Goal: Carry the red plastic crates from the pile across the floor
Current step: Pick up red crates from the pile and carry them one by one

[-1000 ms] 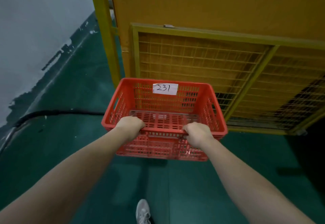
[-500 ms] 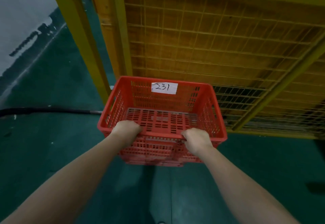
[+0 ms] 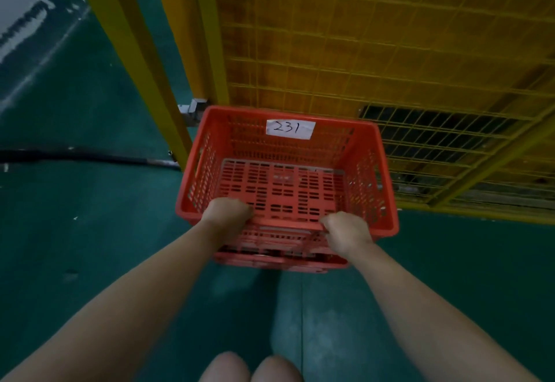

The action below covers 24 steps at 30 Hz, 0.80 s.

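Observation:
An empty red plastic crate point(image 3: 288, 153) with slotted walls and a white label reading 231 on its far wall hangs in front of me above the green floor. My left hand point(image 3: 225, 213) grips the crate's near rim at its left part. My right hand point(image 3: 346, 231) grips the same rim at its right part. Both arms stretch forward. The crate's far rim sits close to a yellow mesh fence; I cannot tell whether they touch.
A yellow wire-mesh fence point(image 3: 375, 51) stands right ahead and to the right. A yellow post point(image 3: 132, 51) slants at the left. A black hose point(image 3: 75, 155) lies on the green floor point(image 3: 75, 231) to the left. My knees point(image 3: 249, 366) show at the bottom edge.
I have moved closer to the yellow fence with the crate, which now hangs lower. The view has tilted down, and my knees have come into sight. Both hands keep their grip.

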{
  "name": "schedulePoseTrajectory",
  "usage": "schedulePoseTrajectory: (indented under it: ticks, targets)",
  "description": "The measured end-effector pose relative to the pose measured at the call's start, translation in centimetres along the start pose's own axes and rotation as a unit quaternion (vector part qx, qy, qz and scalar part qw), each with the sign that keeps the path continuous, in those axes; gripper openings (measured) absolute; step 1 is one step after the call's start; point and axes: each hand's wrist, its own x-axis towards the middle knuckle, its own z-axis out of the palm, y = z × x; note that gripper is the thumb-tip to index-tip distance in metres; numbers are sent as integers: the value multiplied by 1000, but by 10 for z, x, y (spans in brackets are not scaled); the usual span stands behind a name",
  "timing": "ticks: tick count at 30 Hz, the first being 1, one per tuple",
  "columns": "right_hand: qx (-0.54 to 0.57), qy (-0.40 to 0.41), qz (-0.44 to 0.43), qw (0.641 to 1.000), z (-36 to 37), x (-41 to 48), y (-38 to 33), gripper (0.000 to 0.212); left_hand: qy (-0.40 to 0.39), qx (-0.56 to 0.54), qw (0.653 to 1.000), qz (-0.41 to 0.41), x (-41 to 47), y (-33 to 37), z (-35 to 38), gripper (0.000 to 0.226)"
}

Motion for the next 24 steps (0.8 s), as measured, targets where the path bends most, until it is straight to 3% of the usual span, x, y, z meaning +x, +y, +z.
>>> schedulePoseTrajectory:
  ticks: [24]
  targets:
    - [21, -58, -10, 998, 9, -14, -8, 25, -62, 34, 997, -3, -18, 16, 6, 23]
